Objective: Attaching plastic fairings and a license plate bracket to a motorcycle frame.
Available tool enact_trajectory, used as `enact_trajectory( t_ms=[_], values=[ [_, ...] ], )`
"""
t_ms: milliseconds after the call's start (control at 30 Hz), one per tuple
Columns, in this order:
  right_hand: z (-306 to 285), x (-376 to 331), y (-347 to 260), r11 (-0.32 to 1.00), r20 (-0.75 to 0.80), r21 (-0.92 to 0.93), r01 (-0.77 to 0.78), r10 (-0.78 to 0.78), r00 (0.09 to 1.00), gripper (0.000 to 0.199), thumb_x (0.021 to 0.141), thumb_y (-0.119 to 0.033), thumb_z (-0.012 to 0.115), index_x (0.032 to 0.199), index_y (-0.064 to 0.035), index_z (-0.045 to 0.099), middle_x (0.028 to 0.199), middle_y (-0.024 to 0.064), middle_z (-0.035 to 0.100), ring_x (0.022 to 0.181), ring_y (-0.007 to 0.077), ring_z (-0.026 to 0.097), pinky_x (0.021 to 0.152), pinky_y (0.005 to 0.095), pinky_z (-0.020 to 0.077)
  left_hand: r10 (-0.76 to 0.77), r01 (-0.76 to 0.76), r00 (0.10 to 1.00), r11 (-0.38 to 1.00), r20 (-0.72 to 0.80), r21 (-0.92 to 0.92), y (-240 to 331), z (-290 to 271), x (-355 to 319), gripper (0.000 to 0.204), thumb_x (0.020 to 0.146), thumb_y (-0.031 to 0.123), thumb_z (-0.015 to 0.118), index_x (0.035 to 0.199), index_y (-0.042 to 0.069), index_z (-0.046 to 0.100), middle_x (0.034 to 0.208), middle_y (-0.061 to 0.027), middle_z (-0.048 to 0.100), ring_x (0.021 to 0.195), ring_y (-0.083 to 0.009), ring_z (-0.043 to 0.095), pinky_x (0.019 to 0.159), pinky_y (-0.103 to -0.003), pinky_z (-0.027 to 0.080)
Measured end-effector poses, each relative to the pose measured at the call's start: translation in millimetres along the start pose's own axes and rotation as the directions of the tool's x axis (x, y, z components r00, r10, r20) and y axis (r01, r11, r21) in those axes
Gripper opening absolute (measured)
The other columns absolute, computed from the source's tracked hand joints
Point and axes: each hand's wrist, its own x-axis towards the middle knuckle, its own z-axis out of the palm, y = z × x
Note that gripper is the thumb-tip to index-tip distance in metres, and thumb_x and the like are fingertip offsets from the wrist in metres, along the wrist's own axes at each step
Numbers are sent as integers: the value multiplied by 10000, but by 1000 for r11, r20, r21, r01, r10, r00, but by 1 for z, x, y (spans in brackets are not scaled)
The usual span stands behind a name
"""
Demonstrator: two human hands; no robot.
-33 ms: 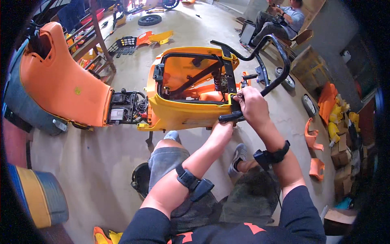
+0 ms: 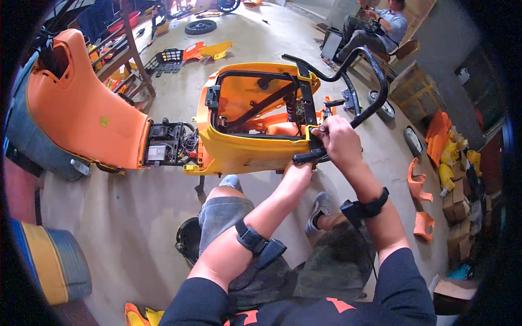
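Observation:
A yellow scooter body shell [image 2: 244, 155] lies on the concrete floor in front of my knees, with a black frame [image 2: 261, 103] inside its orange interior. A curved black grab rail [image 2: 370, 70] rises from its right end. My right hand [image 2: 340, 142] is closed around the rail's lower end, next to the shell's right corner. My left hand [image 2: 298, 169] reaches up under that same rail end and the shell's edge, and its fingers are hidden there. Both forearms wear black strapped bands.
A large orange panel [image 2: 81, 108] and exposed wiring [image 2: 168, 142] lie left of the shell. A tyre [image 2: 200, 26] and loose panels sit behind. A seated person [image 2: 375, 27] is at the back right. Orange and yellow parts [image 2: 443, 141] and boxes line the right wall.

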Motion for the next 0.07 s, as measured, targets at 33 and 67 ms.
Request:
enact_trajectory(
  t_ms=[33, 67],
  values=[
    [-2, 2, 1, 999, 74, -32, -43, 45, 996, 145, 816, -108, 661, 913, -23, 596, 919, 162, 628, 893, 352, 596, 767, 422, 486, -39, 39, 999, 998, 8, 40, 1, -3, 0, 362, 950, 314, 419, 1133, 60, 600, 937, -21, 588, 841, -104, 494, 755, -272, 406],
    [-3, 4, 0, 998, 91, -40, -48, 51, 995, 145, 816, -108, 661, 913, -23, 596, 919, 162, 628, 893, 352, 596, 767, 422, 486, -25, 25, 1000, 1000, -3, 15, 3, -6, 0, 362, 950, 314, 419, 1133, 60, 600, 937, -21, 588, 841, -104, 494, 755, -272, 406]
  ],
)
